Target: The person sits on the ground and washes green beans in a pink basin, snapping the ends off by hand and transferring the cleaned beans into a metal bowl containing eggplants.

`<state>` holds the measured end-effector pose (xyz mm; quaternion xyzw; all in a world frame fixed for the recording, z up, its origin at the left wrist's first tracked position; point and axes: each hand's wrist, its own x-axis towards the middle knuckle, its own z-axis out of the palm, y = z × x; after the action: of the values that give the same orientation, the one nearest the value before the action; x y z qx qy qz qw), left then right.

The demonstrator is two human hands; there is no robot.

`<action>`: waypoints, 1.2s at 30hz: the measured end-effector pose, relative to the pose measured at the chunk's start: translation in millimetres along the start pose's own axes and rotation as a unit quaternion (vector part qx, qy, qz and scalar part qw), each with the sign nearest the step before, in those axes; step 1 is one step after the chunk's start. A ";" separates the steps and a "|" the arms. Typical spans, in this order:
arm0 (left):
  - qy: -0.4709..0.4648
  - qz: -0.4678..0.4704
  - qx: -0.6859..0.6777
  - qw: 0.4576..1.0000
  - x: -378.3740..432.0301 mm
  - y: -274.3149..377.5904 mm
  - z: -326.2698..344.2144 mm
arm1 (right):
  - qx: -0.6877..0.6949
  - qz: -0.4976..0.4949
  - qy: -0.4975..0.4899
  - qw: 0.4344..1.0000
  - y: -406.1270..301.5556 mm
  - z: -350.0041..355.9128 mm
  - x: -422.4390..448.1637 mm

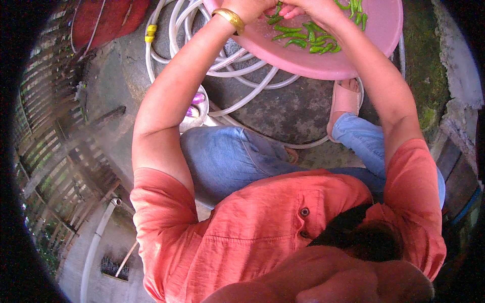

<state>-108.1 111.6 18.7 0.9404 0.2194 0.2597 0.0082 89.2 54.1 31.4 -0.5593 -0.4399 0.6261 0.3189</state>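
Observation:
A pink plastic basin (261, 47) stands in front of me with several green chilli peppers (297, 36) on its floor. Both of my hands meet over it at the top edge of the view, which cuts them off. My left hand (252, 8) has a gold-coloured bangle (229, 19) at its wrist, and its fingertips are mostly out of sight. Fingertips of my right hand (312, 8) curl close to the left ones, with green chillies just beneath. Whether either hand grips a chilli is hidden. More chillies (356, 9) lie to the right of my right wrist.
A clear hose (250, 98) with a yellow connector (150, 33) lies coiled left of and under the basin. Beside my left forearm, a pale bowl (195, 120) holds purple eggplants (193, 111). A red object (110, 22) lies at upper left, above a slatted fence (57, 125). My slippered foot (345, 100) is below the basin.

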 end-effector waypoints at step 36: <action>-0.012 -0.338 -0.218 0.915 7.2 -2.1 -42.2 | -0.573 -0.294 0.131 0.753 48.8 -34.9 -1.1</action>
<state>-124.2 112.4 58.4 0.7881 0.4618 0.2714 0.3033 128.2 40.0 -12.0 -0.5565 -0.8133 0.0524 0.1613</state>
